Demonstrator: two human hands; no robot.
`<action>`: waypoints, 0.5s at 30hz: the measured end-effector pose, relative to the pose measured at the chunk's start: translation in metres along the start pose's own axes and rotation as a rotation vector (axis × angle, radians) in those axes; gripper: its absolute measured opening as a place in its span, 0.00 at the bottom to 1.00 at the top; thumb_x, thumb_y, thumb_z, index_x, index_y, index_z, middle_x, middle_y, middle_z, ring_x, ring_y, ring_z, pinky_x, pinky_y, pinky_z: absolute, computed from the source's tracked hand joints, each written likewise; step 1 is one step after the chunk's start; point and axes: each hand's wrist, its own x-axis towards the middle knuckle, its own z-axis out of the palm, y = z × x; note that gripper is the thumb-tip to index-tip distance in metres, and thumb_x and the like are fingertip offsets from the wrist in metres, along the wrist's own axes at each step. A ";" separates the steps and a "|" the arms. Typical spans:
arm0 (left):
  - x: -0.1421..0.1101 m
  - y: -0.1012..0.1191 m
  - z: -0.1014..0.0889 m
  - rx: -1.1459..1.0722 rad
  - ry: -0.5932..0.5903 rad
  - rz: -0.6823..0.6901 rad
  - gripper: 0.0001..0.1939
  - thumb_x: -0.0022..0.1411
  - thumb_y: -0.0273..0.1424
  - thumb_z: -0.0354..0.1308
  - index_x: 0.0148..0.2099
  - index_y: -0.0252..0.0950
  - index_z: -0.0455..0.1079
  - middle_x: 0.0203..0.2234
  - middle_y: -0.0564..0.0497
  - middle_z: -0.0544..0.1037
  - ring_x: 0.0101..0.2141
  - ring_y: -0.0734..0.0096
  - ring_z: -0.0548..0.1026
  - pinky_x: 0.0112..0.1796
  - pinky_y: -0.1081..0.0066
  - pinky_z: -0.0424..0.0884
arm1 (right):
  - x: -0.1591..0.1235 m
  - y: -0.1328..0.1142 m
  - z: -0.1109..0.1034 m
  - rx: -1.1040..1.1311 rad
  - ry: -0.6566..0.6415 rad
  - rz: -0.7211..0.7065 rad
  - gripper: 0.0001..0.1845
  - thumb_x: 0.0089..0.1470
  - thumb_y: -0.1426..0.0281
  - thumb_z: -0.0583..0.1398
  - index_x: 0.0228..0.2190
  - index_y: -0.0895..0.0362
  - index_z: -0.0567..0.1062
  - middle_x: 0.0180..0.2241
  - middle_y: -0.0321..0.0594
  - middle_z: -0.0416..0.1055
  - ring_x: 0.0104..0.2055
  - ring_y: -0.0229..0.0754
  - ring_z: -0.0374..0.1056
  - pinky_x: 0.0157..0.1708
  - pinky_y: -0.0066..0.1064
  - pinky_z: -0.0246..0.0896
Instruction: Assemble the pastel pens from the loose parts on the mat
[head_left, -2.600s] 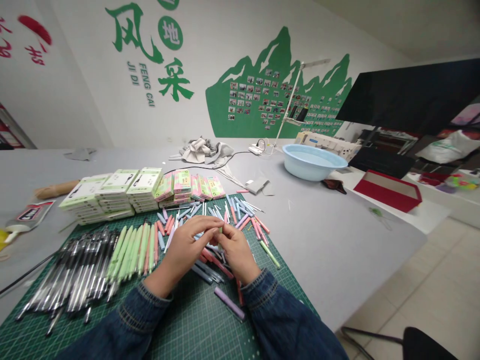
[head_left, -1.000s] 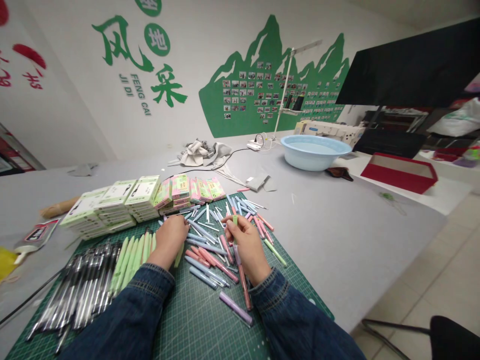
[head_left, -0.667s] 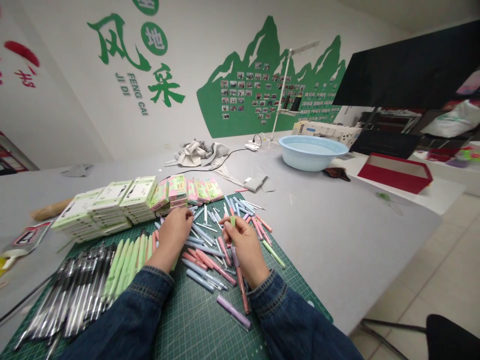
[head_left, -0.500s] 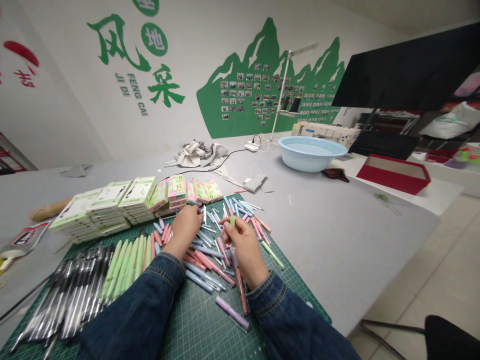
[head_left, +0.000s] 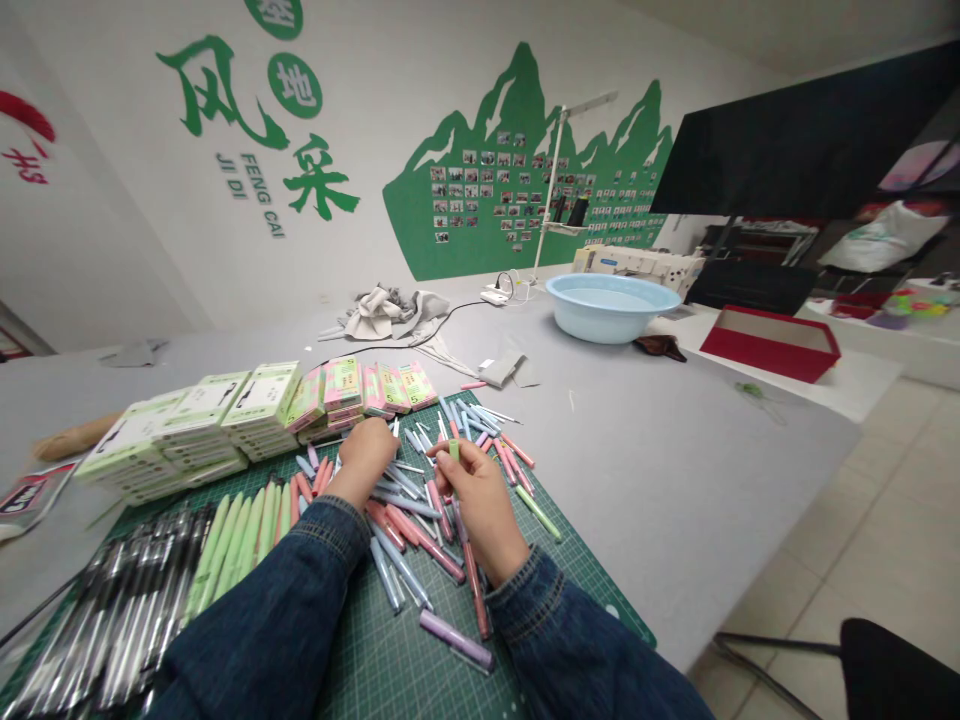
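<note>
My left hand [head_left: 364, 462] rests with bunched fingers on the loose pastel pens [head_left: 416, 505] heaped on a green cutting mat [head_left: 360, 650]. What its fingertips touch is hidden. My right hand [head_left: 481, 500] pinches a small pale green pen part [head_left: 454, 451] upright between thumb and fingers. A long pink pen [head_left: 475, 590] lies just below that wrist. To the left, pale green pens [head_left: 236, 545] and clear black-ink pens [head_left: 127, 625] lie in tight rows. Stacks of green and pink boxes [head_left: 262, 405] stand along the mat's far edge.
A pale blue basin [head_left: 606, 308] and a sewing machine [head_left: 637, 265] stand far off on the grey table [head_left: 660, 470]. Crumpled cloth [head_left: 371, 318] lies near the wall. A red box [head_left: 772, 345] sits to the right, and a black chair [head_left: 892, 670] shows beyond the table's front edge.
My hands, together at the mat's middle earlier, are now apart. The left has gone down onto the loose pens, and the right keeps the green part. The view has swung slightly.
</note>
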 end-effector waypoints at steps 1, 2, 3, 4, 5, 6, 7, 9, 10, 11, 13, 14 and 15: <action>0.000 -0.001 0.000 -0.002 -0.012 -0.009 0.18 0.49 0.32 0.57 0.42 0.31 0.76 0.43 0.30 0.78 0.45 0.45 0.76 0.38 0.59 0.72 | 0.000 0.000 0.000 0.001 0.003 0.004 0.09 0.53 0.64 0.59 0.32 0.57 0.75 0.18 0.31 0.62 0.21 0.35 0.56 0.23 0.27 0.50; 0.000 -0.001 0.000 -0.006 -0.023 -0.016 0.18 0.48 0.32 0.58 0.42 0.31 0.76 0.43 0.30 0.78 0.45 0.44 0.76 0.38 0.59 0.72 | 0.000 0.000 0.000 0.003 0.003 0.007 0.09 0.53 0.64 0.59 0.31 0.57 0.75 0.18 0.31 0.62 0.21 0.34 0.56 0.23 0.27 0.50; 0.001 -0.002 0.000 -0.012 -0.032 -0.019 0.18 0.47 0.32 0.58 0.42 0.31 0.76 0.43 0.30 0.78 0.45 0.44 0.75 0.38 0.59 0.71 | 0.000 -0.001 0.000 0.006 0.003 0.010 0.09 0.52 0.64 0.59 0.31 0.57 0.75 0.18 0.31 0.62 0.21 0.34 0.56 0.23 0.26 0.50; 0.001 -0.002 0.000 -0.020 -0.039 -0.020 0.19 0.46 0.31 0.59 0.42 0.30 0.76 0.43 0.29 0.78 0.45 0.44 0.75 0.38 0.59 0.71 | 0.000 0.000 0.000 0.008 0.003 0.011 0.09 0.52 0.64 0.59 0.31 0.57 0.74 0.18 0.31 0.62 0.21 0.35 0.56 0.23 0.26 0.50; 0.001 -0.003 -0.001 -0.032 -0.046 -0.017 0.19 0.45 0.31 0.59 0.41 0.30 0.76 0.42 0.29 0.78 0.45 0.44 0.75 0.38 0.60 0.71 | 0.000 0.000 0.000 0.009 0.003 0.010 0.09 0.52 0.64 0.59 0.31 0.57 0.74 0.19 0.31 0.62 0.21 0.35 0.56 0.23 0.26 0.50; 0.002 -0.003 -0.002 -0.048 -0.051 -0.012 0.18 0.45 0.31 0.59 0.40 0.30 0.76 0.42 0.29 0.78 0.45 0.44 0.75 0.39 0.60 0.71 | 0.000 0.000 0.000 0.008 0.003 0.008 0.09 0.52 0.64 0.59 0.31 0.57 0.74 0.19 0.31 0.62 0.21 0.35 0.56 0.23 0.26 0.50; 0.002 -0.005 -0.003 -0.068 -0.056 -0.003 0.17 0.44 0.31 0.59 0.38 0.30 0.76 0.41 0.29 0.78 0.45 0.44 0.75 0.39 0.61 0.70 | -0.001 0.000 0.000 0.009 0.003 0.005 0.09 0.53 0.65 0.59 0.31 0.57 0.74 0.19 0.31 0.62 0.22 0.35 0.56 0.23 0.26 0.50; 0.000 -0.008 -0.008 -0.120 -0.071 0.022 0.12 0.44 0.32 0.59 0.32 0.31 0.76 0.37 0.31 0.79 0.43 0.45 0.76 0.38 0.63 0.70 | -0.001 0.001 0.000 0.015 0.001 0.001 0.08 0.53 0.65 0.59 0.32 0.57 0.75 0.18 0.31 0.62 0.21 0.34 0.55 0.23 0.26 0.50; -0.003 -0.010 -0.011 -0.155 -0.084 0.038 0.10 0.44 0.33 0.58 0.29 0.32 0.75 0.33 0.33 0.80 0.41 0.46 0.77 0.37 0.64 0.70 | -0.001 0.001 0.000 0.018 -0.001 0.000 0.08 0.53 0.66 0.59 0.32 0.57 0.75 0.18 0.31 0.62 0.21 0.34 0.55 0.24 0.26 0.50; -0.007 -0.012 -0.014 -0.196 -0.100 0.057 0.08 0.44 0.33 0.58 0.26 0.33 0.73 0.29 0.36 0.79 0.39 0.48 0.77 0.35 0.65 0.70 | -0.001 0.001 0.000 0.021 -0.003 -0.001 0.08 0.53 0.66 0.58 0.32 0.57 0.75 0.18 0.31 0.62 0.21 0.34 0.55 0.24 0.26 0.50; -0.020 -0.017 -0.020 -0.303 -0.141 0.101 0.09 0.48 0.35 0.56 0.23 0.34 0.71 0.21 0.42 0.77 0.32 0.54 0.77 0.31 0.67 0.69 | 0.000 0.003 0.000 0.019 -0.013 -0.005 0.08 0.53 0.66 0.58 0.32 0.57 0.75 0.19 0.31 0.62 0.21 0.34 0.56 0.24 0.26 0.50; -0.028 -0.020 -0.022 -0.365 -0.160 0.125 0.10 0.50 0.35 0.54 0.24 0.34 0.70 0.20 0.45 0.75 0.29 0.58 0.77 0.29 0.68 0.68 | 0.000 0.003 0.000 0.013 -0.022 -0.006 0.08 0.53 0.66 0.58 0.32 0.57 0.75 0.19 0.31 0.62 0.21 0.34 0.56 0.24 0.26 0.50; -0.037 -0.022 -0.025 -0.427 -0.177 0.151 0.11 0.52 0.36 0.53 0.26 0.35 0.70 0.20 0.48 0.75 0.27 0.63 0.76 0.27 0.70 0.68 | 0.000 0.004 0.000 0.005 -0.032 -0.005 0.08 0.53 0.66 0.58 0.32 0.57 0.75 0.18 0.30 0.62 0.21 0.34 0.56 0.23 0.26 0.50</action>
